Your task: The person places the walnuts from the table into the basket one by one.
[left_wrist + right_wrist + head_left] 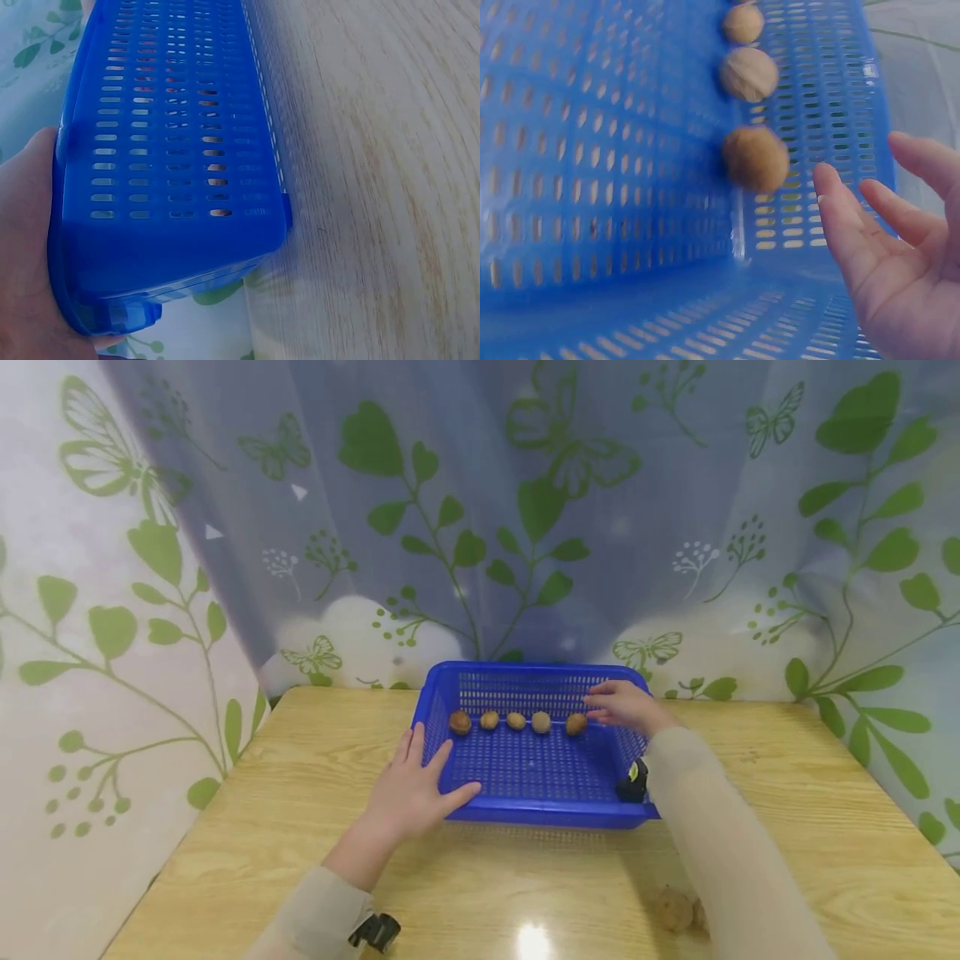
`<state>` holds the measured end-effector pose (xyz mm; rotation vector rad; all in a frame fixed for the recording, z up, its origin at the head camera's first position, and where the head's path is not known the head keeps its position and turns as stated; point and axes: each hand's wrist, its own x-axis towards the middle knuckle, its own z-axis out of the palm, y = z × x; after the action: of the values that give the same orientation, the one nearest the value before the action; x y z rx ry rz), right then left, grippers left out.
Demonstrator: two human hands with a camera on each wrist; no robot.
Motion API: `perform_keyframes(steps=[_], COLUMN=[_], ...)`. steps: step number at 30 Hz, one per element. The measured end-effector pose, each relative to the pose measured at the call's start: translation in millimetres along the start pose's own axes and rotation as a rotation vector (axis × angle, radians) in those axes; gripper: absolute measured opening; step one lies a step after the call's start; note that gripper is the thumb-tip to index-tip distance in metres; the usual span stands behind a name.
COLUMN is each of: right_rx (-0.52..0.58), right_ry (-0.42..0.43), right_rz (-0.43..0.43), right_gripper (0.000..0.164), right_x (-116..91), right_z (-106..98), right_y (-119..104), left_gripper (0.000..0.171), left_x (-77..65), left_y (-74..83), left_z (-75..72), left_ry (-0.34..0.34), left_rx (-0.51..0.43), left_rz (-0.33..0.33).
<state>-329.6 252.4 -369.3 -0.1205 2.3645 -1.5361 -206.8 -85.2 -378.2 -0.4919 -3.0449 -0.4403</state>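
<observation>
A row of several walnuts (541, 722) lies along the back wall inside a blue plastic basket (540, 814). The leftmost one is darker brown. My right hand (624, 704) is over the basket's back right corner, fingers apart and nothing in them. In the right wrist view its fingertips are just beside the end walnut (756, 160), with a small gap between. My left hand (411, 789) rests on the basket's front left corner, fingers spread along the left rim and thumb over the front rim. In the left wrist view that hand (26, 247) lies against the rim.
More walnuts (675, 908) lie on the wooden table (300, 793) near the front, partly hidden by my right sleeve (735, 843). A small black object (633, 781) shows at the basket's front right corner. A leaf-patterned curtain (465, 527) hangs behind the basket.
</observation>
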Motion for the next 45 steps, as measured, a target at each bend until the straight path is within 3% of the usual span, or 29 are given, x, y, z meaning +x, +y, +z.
perform_keyframes(steps=[6,13,19,30,39,45], right_rx=[0.033,-0.084,-0.159,-0.172,-0.287,-0.324], right_ry=[-0.044,-0.081,-0.061,-0.019,0.084,0.079], right_rz=[-0.061,-0.123,-0.099,-0.139,-0.227,-0.241], right_gripper=[0.052,0.054,0.061,0.061,0.050,0.046], right_x=[-17,-50,-83,-119,-154,-178], right_z=[-22,-45,-54,-55,-50,-42], right_y=[-12,-22,-11,17,26,49], left_gripper=[0.087,0.086,0.087,0.088,0.089,0.089], left_x=[2.4,0.9,1.3,0.9,2.1,1.5], left_y=[3.7,1.4,-1.0,0.0,0.8,0.0], left_z=[0.7,-1.3,-2.4,-4.0,-1.7,-1.1], left_ry=[-0.010,-0.018,-0.032,-0.046,-0.048,-0.040], left_rx=[0.003,0.017,0.024,0.036,0.033,0.041], left_rz=[0.002,-0.005,-0.007,-0.008,-0.015,-0.018])
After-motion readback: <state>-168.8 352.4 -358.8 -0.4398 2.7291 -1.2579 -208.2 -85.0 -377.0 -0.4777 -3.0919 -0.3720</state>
